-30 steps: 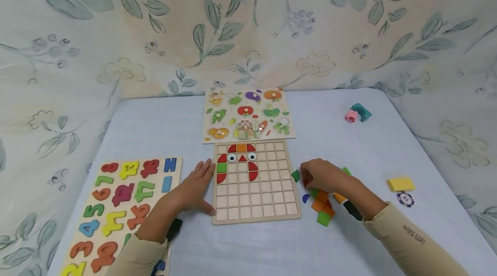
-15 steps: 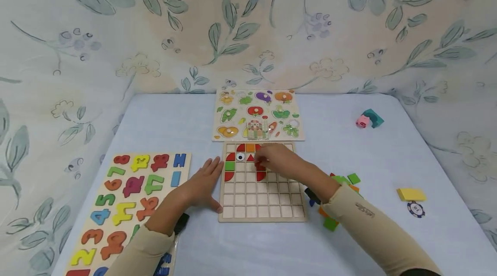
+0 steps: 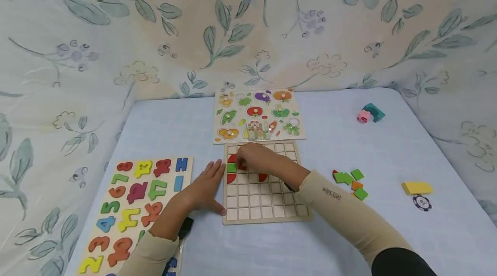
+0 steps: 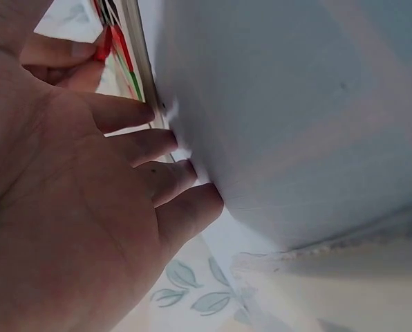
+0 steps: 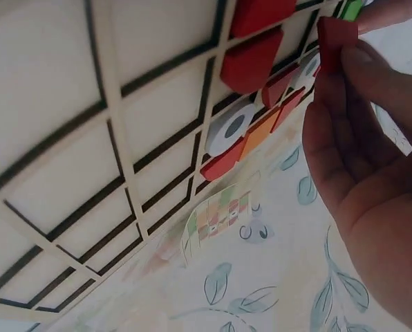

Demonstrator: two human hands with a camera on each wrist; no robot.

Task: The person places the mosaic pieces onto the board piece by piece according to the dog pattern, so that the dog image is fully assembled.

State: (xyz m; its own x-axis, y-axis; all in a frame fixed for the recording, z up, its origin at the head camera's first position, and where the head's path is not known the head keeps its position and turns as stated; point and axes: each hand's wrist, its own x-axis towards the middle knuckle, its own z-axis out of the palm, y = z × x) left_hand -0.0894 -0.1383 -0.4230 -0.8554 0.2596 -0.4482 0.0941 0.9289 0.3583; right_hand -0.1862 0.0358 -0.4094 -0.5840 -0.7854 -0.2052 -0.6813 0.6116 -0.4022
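Note:
My right hand (image 3: 256, 157) reaches over the upper left of the wooden grid board (image 3: 272, 202). In the right wrist view it pinches a red tile (image 5: 337, 41) between thumb and fingers, close over the grid. A green tile (image 3: 231, 167) sits in the board's left column between two curved red tiles, with another red tile (image 3: 262, 177) to the right. Beyond them, the right wrist view shows a round eye tile (image 5: 230, 130) and an orange tile (image 5: 260, 135). My left hand (image 3: 202, 189) lies with spread fingers along the board's left edge, fingertips touching there.
Loose green tiles (image 3: 343, 177) and a few others lie right of the grid. A number puzzle (image 3: 130, 200) is at the left; a vegetable puzzle bearing a small pattern card (image 3: 257, 129) stands behind. Farther right are a yellow block (image 3: 416, 188), a chip (image 3: 422, 202) and a pig figure (image 3: 363, 116).
My right hand has moved from the loose tiles at the right onto the board, then farther left over its upper left cells. The left hand stays at the board's edge.

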